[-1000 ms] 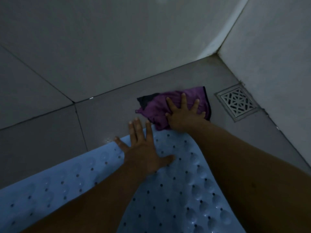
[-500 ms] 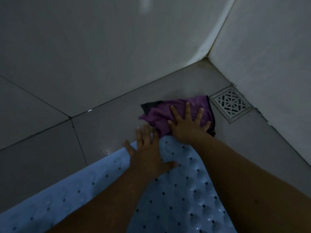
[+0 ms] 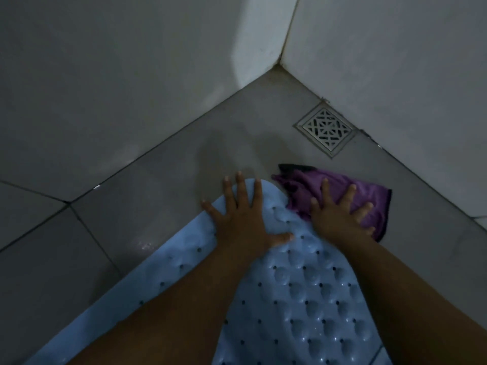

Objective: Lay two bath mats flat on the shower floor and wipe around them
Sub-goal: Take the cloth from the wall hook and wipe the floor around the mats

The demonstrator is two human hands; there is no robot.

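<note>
A light blue bath mat (image 3: 303, 293) with bumps and small holes lies on the grey shower floor (image 3: 163, 196), its rounded far end pointing at the corner. My left hand (image 3: 245, 219) presses flat on that far end, fingers spread. My right hand (image 3: 340, 214) rests palm down with spread fingers on a crumpled purple cloth (image 3: 369, 196), which lies on the floor just right of the mat's end. Only one mat is in view; my forearms cover part of it.
A square metal drain grate (image 3: 326, 129) sits in the floor near the right wall, beyond the cloth. Two tiled walls (image 3: 105, 75) meet in a corner ahead. A wet streak darkens the floor beyond the mat's end.
My right hand has slid the purple cloth rightward and nearer, away from the back wall, leaving a wet streak. My left hand stays pressed on the mat's end.
</note>
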